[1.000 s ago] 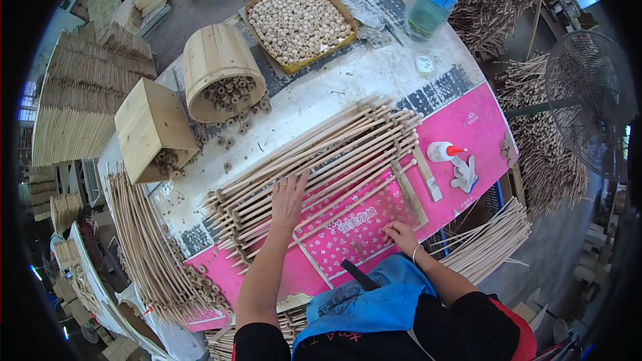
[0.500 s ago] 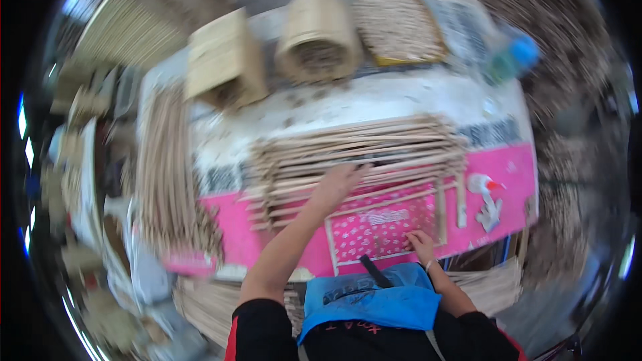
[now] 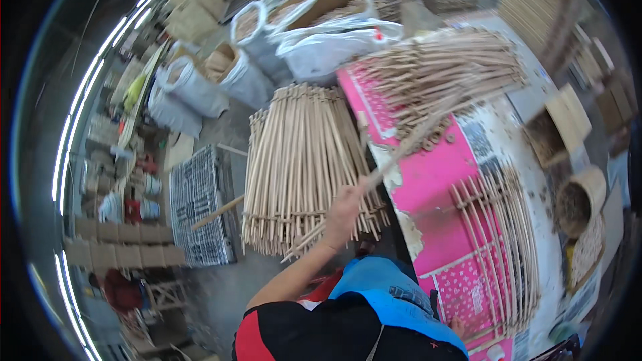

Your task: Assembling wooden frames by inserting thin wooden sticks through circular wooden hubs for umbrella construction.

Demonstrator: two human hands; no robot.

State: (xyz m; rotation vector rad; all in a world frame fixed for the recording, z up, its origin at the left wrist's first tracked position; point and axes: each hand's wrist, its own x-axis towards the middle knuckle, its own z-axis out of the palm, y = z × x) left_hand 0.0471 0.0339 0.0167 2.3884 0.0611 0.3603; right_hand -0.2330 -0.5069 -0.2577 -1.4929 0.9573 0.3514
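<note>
Left hand (image 3: 343, 212), fingers clamped on slender, blurred wooden rods (image 3: 396, 164); right hand (image 3: 458, 327) mostly hidden, cannot tell its fingers' state

Light strips (image 3: 105, 43): white, glaring, curved along the left edge by the fisheye
Worktop (image 3: 428, 194): evenly bright, its pink colour strong, right of centre
Floor (image 3: 234, 317): dim grey, lower left
Left hand (image 3: 344, 214): softened by motion blur, mid-frame
Stick bundle (image 3: 304, 167): fairly sharp, left of centre
Background: soft, upper left
Rim: black corners, bluish fringe at left
</note>
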